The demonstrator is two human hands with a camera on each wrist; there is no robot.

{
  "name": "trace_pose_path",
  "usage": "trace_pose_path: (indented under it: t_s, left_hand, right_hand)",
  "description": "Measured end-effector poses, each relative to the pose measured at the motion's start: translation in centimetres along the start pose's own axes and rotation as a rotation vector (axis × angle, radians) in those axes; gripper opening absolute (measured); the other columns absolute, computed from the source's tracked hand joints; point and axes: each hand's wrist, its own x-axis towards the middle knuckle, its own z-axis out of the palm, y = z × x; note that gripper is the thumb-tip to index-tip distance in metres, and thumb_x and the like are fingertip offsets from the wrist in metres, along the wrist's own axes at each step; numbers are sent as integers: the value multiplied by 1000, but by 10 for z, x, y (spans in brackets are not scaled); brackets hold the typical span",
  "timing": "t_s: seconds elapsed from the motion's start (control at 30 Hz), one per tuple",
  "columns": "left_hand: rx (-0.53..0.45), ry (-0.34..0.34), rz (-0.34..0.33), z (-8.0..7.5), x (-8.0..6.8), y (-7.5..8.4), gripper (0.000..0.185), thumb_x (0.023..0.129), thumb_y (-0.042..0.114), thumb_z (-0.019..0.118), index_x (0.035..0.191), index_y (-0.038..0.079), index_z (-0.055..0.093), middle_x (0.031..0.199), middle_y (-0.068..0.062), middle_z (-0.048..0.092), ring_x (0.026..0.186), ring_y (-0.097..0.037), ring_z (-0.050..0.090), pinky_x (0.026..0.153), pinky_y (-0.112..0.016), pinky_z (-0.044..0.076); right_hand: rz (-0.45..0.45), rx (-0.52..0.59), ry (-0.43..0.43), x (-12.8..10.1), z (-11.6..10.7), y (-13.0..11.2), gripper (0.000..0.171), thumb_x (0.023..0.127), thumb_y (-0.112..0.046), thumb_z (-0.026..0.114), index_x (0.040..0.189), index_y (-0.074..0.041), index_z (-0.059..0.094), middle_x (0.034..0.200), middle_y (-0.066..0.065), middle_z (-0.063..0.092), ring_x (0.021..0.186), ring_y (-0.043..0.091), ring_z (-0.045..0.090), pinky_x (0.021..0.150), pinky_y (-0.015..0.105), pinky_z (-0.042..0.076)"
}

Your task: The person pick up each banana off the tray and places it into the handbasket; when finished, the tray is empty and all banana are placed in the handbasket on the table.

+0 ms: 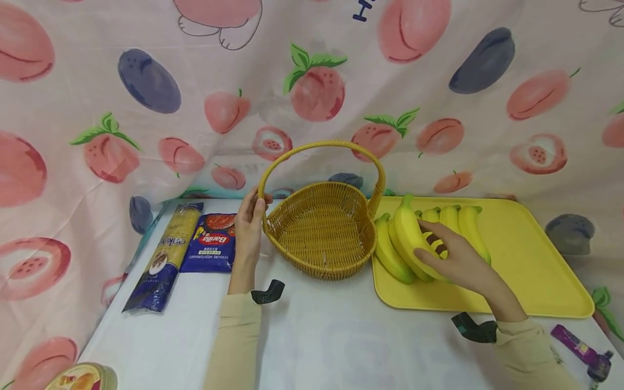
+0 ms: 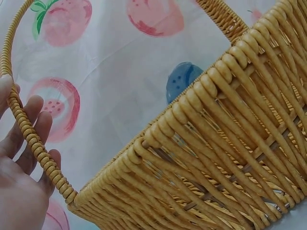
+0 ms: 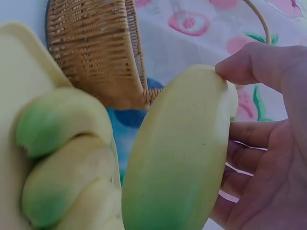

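Note:
A heart-shaped wicker basket [image 1: 319, 233] with nothing inside stands mid-table, its tall handle [image 1: 324, 143] arching over it. My left hand [image 1: 249, 225] holds the left side of that handle, with thumb and fingers around the wrapped cane in the left wrist view. On the other side, my right hand [image 1: 458, 257] grips a yellow banana [image 1: 409, 238] with a greenish end. That banana is tilted above the yellow tray [image 1: 541, 260]. Several more bananas [image 3: 67, 177] lie in the tray, some partly hidden behind the right hand and the held banana.
Left of the basket lie a blue Barilla packet [image 1: 209, 249] and a long spaghetti pack [image 1: 168, 252]. A round tin [image 1: 85, 376] is at the lower left. A purple item [image 1: 575, 344] lies at the lower right, near the tray. Fruit-print cloth [image 1: 312, 27] hangs behind.

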Motion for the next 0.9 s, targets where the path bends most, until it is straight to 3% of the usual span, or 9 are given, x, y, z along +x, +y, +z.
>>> trace_pose_path:
  t_s: [0.23, 0.47, 0.67, 0.9]
  left_hand:
    - [6, -9, 0, 0, -1, 0, 37, 99, 22, 47, 136, 14, 50, 113, -6, 63, 111, -15, 55, 100, -24, 40]
    - [34, -19, -38, 3, -6, 21, 37, 100, 18, 46, 137, 12, 48, 118, -15, 60, 112, -14, 54, 102, -24, 39]
    - [27, -7, -43, -2, -1, 4, 38, 100, 18, 46, 137, 14, 48, 119, -16, 60, 114, -16, 54, 102, -24, 39]
    - [17, 4, -31, -2, -1, 0, 38, 99, 23, 48, 137, 16, 50, 116, -7, 63, 114, -14, 55, 103, -25, 39]
  right_hand:
    - [-33, 28, -49, 21, 8, -20, 63, 92, -34, 60, 143, -3, 38, 135, 15, 51, 102, 23, 55, 80, 39, 48]
    - [-19, 84, -42, 33, 13, -33, 63, 92, -36, 60, 142, -5, 39, 135, 13, 50, 103, 23, 55, 82, 40, 49]
    - [-26, 141, -51, 36, 25, -44, 64, 91, -34, 62, 143, -5, 38, 137, 12, 49, 104, 23, 55, 83, 41, 48]
    - [-12, 175, -100, 56, 38, -55, 66, 90, -39, 62, 144, -8, 38, 137, 12, 50, 105, 24, 56, 83, 39, 50]
